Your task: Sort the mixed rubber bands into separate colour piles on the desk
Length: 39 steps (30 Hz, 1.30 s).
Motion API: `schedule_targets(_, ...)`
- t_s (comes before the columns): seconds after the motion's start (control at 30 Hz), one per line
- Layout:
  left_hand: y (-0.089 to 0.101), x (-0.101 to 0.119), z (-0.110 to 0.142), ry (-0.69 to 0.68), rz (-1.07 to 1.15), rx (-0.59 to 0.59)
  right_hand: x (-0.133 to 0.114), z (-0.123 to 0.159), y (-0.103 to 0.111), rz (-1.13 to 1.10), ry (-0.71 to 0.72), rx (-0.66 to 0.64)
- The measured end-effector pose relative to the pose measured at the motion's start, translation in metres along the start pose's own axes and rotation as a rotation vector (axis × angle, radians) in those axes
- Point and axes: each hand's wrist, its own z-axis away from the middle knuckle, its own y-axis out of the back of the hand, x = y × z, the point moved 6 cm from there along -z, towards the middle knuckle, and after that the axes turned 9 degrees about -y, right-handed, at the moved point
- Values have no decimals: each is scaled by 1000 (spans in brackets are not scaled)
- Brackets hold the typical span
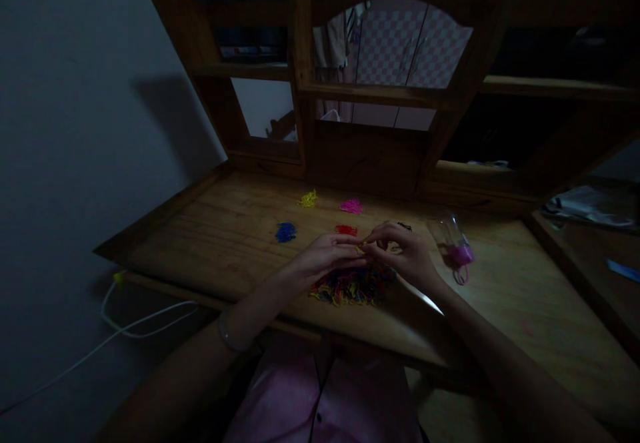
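My left hand (327,255) reaches in with its palm turned up and fingers stretched together, small yellow loops (361,248) held at its fingertips. My right hand (403,249) meets it there, thumb and forefinger pinched on the same yellow loops. Under both hands lies a mixed pile of small coloured loops (345,293), partly hidden. Around it on the desk are sorted heaps: blue (286,232), yellow (308,199), pink (351,206) and red (346,230). Black loops (404,227) show partly behind my right hand. Dim light leaves their exact kind unclear.
A clear bottle with a pink cap and strap (461,254) lies on the wooden desk (225,229) to the right. Wooden shelving (370,95) rises at the back. A white cable (145,323) hangs off the left edge. A plastic bag (590,204) sits far right.
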Motion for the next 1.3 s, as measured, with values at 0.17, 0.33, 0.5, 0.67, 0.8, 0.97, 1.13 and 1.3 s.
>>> schedule_targets(0.17, -2, -2, -6, -5, 93, -44, -4, 4, -2, 151, 155, 27)
schedule_targets(0.33, 12, -5, -10, -44, -4, -16, -6, 5, -7, 193, 185, -81)
schedule_targets(0.5, 52, 27, -31, -220, -624, 139, -7, 4, 0, 168, 123, -22)
schedule_targets(0.67, 112, 92, -66, -347, -980, 350, 2, 1, 7, 192, 90, 47)
schedule_targets(0.8, 136, 116, -83, -407, -1235, 374, 6, 0, 9, 211, 106, 77)
schedule_targets(0.97, 139, 112, -85, -429, -1431, 291, 5, 1, 12, 222, 125, 111)
schedule_targets(1.13, 132, 127, -75, -466, -1521, 247, 6, 1, 12, 216, 113, 113)
schedule_targets(1.3, 94, 133, -29, -610, -1488, 216, 5, 1, 13, 204, 98, 68)
